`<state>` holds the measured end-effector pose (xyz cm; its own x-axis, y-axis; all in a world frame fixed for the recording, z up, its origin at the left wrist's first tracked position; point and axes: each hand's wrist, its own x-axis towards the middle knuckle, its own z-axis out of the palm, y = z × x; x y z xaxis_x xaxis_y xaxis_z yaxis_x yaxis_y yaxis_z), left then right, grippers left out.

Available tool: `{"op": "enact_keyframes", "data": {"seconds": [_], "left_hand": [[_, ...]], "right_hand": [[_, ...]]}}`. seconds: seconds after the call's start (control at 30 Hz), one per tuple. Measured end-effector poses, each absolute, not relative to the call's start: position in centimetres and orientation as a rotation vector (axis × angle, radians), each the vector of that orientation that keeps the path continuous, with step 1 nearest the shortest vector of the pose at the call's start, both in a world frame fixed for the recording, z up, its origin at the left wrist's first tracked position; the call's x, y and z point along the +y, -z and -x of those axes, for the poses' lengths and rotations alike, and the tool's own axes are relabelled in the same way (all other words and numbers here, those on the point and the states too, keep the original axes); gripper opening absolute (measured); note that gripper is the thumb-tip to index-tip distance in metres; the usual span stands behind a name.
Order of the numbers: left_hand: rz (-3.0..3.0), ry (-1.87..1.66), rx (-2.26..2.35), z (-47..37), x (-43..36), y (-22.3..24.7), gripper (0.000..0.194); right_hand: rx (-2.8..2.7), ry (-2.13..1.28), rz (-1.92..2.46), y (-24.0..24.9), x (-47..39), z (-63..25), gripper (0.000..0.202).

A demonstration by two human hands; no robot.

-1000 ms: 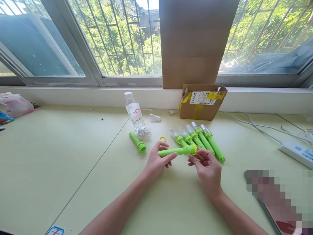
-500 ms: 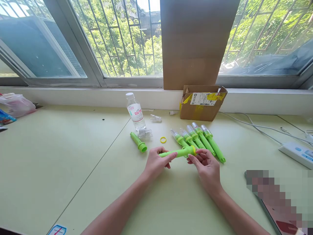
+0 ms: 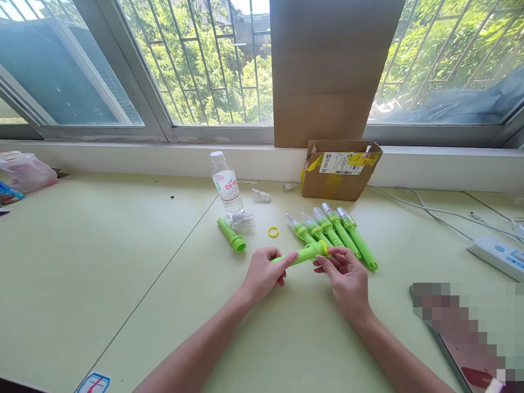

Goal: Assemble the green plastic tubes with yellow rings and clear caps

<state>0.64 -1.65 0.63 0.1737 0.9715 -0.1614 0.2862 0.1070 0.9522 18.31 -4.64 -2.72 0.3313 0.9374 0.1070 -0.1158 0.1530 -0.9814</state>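
Tube (image 3: 302,255), green, is held over the table (image 3: 196,311), its near-level length rising slightly toward the right, where a yellow band (image 3: 325,248) circles its threaded end. The left hand (image 3: 264,273) is closed around the other end, thumb laid along the top. The right hand (image 3: 344,273) has thumb and forefinger pinching the band, with its other fingers curled.

Just beyond, five capped tubes (image 3: 358,240) lie side by side at a slant, their clear tips pointing toward the box (image 3: 339,172). A loose yellow ring (image 3: 273,232) lies flat between them and an uncapped tube (image 3: 231,236), whose threaded end faces the person. Near that tube, clear caps (image 3: 242,220) lie at the foot of the upright bottle (image 3: 227,185); another clear piece (image 3: 261,195) is farther back. At the right are a power strip (image 3: 497,254) with cables (image 3: 426,206) and, nearer, a partly pixelated phone (image 3: 458,344).
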Motion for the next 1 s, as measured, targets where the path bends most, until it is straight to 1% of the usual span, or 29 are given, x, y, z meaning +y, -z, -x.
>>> {"op": "enact_keyframes", "data": {"seconds": [0.13,0.23,0.4,0.53,0.67,1.0], "left_hand": [[-1.595,-0.933,1.26,-0.8,-1.8,-0.4,0.032],[-1.638,-1.027,1.219,-0.9,-1.9,-0.2,0.033],[-1.669,-1.127,1.263,-0.9,-2.0,0.3,0.029],[-1.647,-1.176,1.316,-1.0,-2.0,0.5,0.03],[-1.536,-1.149,1.317,-0.9,-1.9,0.2,0.032],[-1.344,-0.999,1.32,-0.7,-1.7,-1.5,0.036]], "right_hand": [[-0.914,-0.893,1.177,2.6,-4.7,-18.3,0.032],[-0.909,-0.878,1.169,2.4,-4.8,-18.2,0.032],[-0.921,-0.896,1.17,2.3,-4.7,-18.3,0.032],[-0.953,-0.96,1.189,2.4,-4.5,-18.4,0.034],[-0.99,-1.018,1.194,2.5,-4.5,-18.5,0.036],[-1.035,-1.008,1.264,2.9,-4.6,-18.4,0.034]]}}
